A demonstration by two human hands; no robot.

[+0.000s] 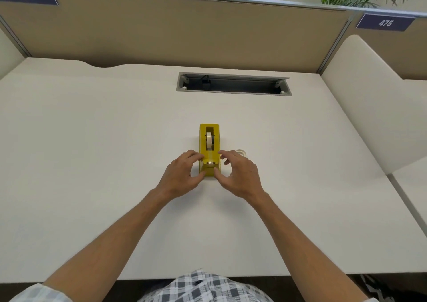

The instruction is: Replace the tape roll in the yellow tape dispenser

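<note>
Yellow tape dispenser (209, 150) at desk (92, 163) centre holds a tape roll (209, 141), second roll (240, 152) lying at its 3 o'clock; left hand (181, 174) pinches its near end, right hand (239, 174) loosely open touching it; swap apparently nearly finished.

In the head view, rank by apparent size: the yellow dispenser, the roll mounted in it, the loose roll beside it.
1. Yellow tape dispenser
2. Mounted white tape roll
3. Loose pale tape roll, partly hidden by the right hand, so this rank is unsure.
</note>
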